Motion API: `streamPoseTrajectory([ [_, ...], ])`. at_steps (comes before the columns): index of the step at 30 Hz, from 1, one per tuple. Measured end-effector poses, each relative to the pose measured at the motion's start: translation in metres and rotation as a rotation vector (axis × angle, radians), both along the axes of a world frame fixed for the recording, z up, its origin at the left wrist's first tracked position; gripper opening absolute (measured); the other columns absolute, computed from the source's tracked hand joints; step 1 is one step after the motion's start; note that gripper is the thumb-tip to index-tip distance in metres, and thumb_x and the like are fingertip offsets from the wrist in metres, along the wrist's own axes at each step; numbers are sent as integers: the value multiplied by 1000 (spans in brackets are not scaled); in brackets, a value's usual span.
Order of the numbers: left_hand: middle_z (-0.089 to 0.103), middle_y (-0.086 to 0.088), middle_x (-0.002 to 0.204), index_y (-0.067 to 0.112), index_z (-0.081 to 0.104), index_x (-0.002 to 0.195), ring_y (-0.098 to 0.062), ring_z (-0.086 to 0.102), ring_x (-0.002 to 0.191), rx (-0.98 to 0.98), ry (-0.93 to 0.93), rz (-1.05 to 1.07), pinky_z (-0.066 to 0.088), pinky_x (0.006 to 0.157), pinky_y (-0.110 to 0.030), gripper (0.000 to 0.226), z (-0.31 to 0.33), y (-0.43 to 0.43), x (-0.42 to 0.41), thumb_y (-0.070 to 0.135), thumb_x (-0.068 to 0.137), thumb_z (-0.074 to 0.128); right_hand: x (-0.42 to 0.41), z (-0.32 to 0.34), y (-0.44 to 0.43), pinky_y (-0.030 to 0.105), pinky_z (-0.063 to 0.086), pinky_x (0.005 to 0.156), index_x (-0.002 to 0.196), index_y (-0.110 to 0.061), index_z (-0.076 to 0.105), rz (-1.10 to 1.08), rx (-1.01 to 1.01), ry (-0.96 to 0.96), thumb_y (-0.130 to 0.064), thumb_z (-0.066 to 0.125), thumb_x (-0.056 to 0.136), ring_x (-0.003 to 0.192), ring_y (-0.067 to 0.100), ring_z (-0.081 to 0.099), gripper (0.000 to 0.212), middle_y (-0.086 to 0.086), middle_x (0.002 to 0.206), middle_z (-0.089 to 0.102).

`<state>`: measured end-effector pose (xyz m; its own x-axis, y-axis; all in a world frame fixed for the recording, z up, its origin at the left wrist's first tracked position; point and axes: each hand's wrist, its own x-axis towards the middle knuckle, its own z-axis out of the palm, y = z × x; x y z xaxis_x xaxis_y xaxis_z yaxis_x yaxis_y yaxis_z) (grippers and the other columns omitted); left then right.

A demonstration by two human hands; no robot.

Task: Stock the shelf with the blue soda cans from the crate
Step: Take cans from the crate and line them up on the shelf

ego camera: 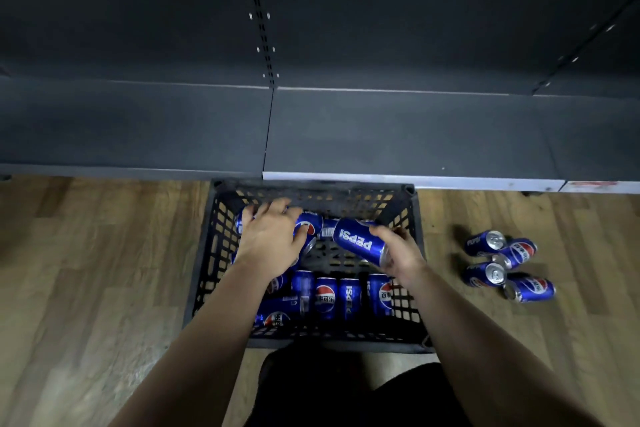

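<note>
A black plastic crate [403, 204] stands on the floor against the dark grey bottom shelf [398, 132]. Several blue soda cans [325, 298] lie in its near half. My right hand [401, 250] grips one blue can [358, 241], tilted, above the crate's right side. My left hand [272, 234] reaches into the crate's far left corner and curls over another blue can [308, 225] lying there. The shelf surface holds no cans.
Several blue cans [509, 263] lie loose on the wooden floor to the right of the crate. The shelf's back panel has a slotted upright [259, 21]. My dark-clothed legs [346, 388] are just behind the crate.
</note>
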<state>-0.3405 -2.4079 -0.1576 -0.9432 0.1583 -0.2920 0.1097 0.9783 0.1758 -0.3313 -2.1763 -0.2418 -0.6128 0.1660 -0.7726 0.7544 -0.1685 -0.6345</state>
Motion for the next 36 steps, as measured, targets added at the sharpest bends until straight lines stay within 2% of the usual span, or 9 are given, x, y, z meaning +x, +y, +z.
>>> streamPoseTrajectory([
  [4,36,2,148,28,47,138,-21,37,133,2,-27,-19,14,114,-43,43,86,6,4,42,98,39,8,82,1,30,52,56,111,-8,58,49,22,-97,-29,75,78,80,29,69,41,16,95,70],
  [7,37,3,147,28,47,137,-19,38,131,-5,-9,-31,15,113,-43,43,154,9,7,44,98,37,14,158,5,28,51,57,94,-7,62,105,-15,-129,-20,68,86,70,24,64,17,12,83,68],
  [15,38,5,146,27,46,138,-18,38,131,25,86,-76,15,112,-41,43,326,23,2,43,99,37,16,329,21,42,53,84,106,-1,64,122,-35,-7,-18,70,82,78,28,68,30,16,88,73],
  [18,37,4,147,27,45,139,-19,38,132,25,145,-100,16,110,-39,44,380,29,-8,44,99,36,11,383,25,30,54,66,108,-3,62,105,-85,50,-19,68,84,73,23,68,30,15,90,73],
  [21,38,3,147,27,45,139,-19,37,132,39,197,-112,16,110,-40,44,420,34,-19,43,99,36,5,425,30,28,53,60,116,-2,59,61,-98,174,-21,74,76,75,24,69,47,16,95,72],
  [27,42,3,143,27,45,139,-21,39,130,80,287,-190,18,111,-41,43,473,54,-44,40,98,39,-7,483,41,31,54,67,122,-5,56,-26,-119,323,-30,81,55,85,24,69,76,15,107,70],
  [29,43,3,142,27,47,137,-21,40,129,101,334,-220,19,111,-42,42,485,63,-53,40,97,40,-12,500,46,28,53,61,119,-4,57,-20,-99,393,-24,80,55,80,20,70,71,13,103,71],
  [32,43,4,141,28,47,137,-19,40,129,127,396,-266,18,111,-41,42,503,76,-66,40,97,40,-18,527,55,23,51,61,103,-11,65,1,-89,509,-12,72,62,72,15,68,41,3,86,72],
  [36,44,5,139,27,47,137,-19,40,127,153,465,-319,18,111,-40,42,522,89,-82,41,97,40,-30,553,68,33,54,71,113,-12,62,-58,-61,626,-7,77,58,86,20,67,57,5,100,70],
])
